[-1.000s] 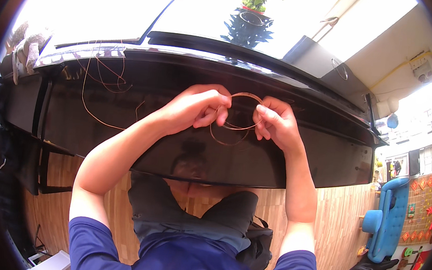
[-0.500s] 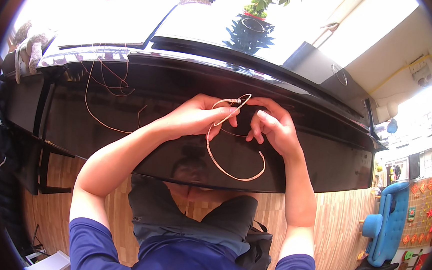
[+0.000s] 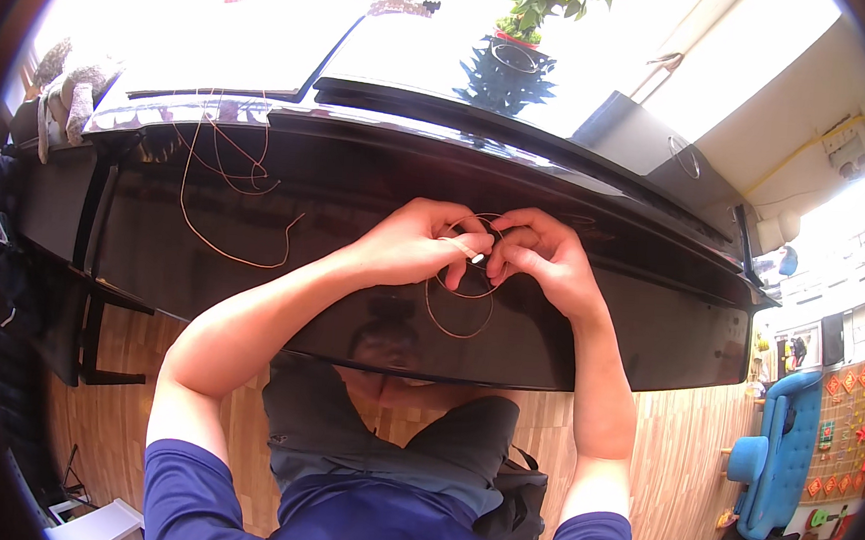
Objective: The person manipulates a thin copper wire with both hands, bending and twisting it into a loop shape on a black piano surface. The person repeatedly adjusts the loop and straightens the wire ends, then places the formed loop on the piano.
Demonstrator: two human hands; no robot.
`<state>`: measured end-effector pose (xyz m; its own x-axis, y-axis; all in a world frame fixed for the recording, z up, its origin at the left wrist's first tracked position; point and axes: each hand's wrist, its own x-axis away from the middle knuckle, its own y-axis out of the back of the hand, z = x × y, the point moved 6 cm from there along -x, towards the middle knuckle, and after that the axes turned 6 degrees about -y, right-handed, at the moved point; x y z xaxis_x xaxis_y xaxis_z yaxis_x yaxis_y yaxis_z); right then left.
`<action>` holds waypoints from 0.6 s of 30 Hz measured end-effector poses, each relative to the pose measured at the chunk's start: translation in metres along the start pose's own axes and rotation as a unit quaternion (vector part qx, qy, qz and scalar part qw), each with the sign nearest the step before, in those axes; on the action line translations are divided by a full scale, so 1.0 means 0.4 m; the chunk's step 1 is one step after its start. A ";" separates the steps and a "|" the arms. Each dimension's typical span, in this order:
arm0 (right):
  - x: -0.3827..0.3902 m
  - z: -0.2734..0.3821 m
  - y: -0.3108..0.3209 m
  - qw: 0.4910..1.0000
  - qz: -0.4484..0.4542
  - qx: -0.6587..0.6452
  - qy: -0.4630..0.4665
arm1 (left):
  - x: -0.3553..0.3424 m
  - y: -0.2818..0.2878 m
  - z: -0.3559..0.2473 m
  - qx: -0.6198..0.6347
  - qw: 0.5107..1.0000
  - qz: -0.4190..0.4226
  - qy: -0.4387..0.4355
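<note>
My left hand and my right hand meet over the closed glossy black piano lid. Together they pinch a thin copper-coloured wire wound into a small coil between the fingers, with a loop hanging below them. A small pale end piece of the wire shows between my fingertips. Both hands are closed around the wire.
More loose copper wire lies tangled on the piano top at the left. A potted green plant stands at the back. Cloth lies at the far left. Wooden floor below, a blue chair at the right.
The big loop of wire that hung under my hands has shrunk into a tighter coil. My hands have stayed close together over the lid.
</note>
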<state>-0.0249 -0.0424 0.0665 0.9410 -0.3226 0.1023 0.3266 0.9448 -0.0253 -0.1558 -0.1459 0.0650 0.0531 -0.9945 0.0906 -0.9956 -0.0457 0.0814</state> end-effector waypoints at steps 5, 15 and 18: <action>0.001 0.003 0.010 0.992 0.008 -0.120 0.043 | 0.003 -0.001 0.005 0.009 0.996 0.073 -0.058; 0.016 0.003 0.017 0.992 0.012 -0.121 -0.028 | 0.007 0.005 0.000 0.047 0.981 0.136 -0.127; 0.015 0.001 0.012 0.990 0.028 -0.131 -0.045 | 0.022 -0.015 0.011 0.097 0.960 0.248 -0.085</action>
<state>-0.0176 -0.0399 0.0674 0.9504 -0.2527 0.1812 0.2971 0.9097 -0.2900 -0.1498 -0.1547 0.0608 -0.4279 -0.8990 -0.0934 -0.8920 0.4367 -0.1171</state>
